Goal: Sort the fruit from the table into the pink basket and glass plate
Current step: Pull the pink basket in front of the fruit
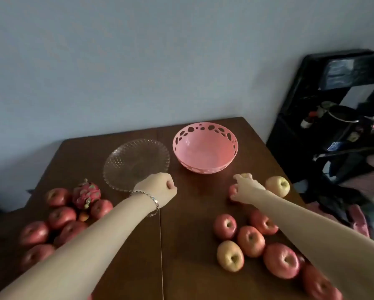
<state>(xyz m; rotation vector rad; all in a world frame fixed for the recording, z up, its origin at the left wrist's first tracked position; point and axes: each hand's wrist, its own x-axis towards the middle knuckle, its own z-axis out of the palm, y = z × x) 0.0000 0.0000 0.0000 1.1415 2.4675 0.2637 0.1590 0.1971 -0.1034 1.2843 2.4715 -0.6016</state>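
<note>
The tabletop (192, 215) fills the lower half of the frame. The basket (204, 154) sits at its far middle, with the plate (136, 161) just left of it, close but apart. Neither shows any fruit inside.

Two heaps of apples wait on the near side. The left heap (61, 217) is at lower left, with a dragon fruit (86, 193) at its far edge. The right heap (251, 241) is at lower right, and a yellow apple (278, 186) sits apart above it.

Your right hand (247, 187) is at centre right, just below the basket. Its grip is curled over a red apple (232, 190), which shows at the hand's left edge and looks to be on the wood, not yet lifted.

Your left hand (160, 189), with the bracelet (151, 200) at the wrist, hangs by the plate's lower right rim. Its grip is balled up, and nothing shows inside it.

What counts for the next move is that the basket lies up and slightly left of the right grip. The way between is bare wood, and the right hand is the nearer of the two. The apple is round, so it has no long axis to line up. My guess is a short lift over the near rim will do it. Set it down gently, as the basket looks light and may slide.
</note>
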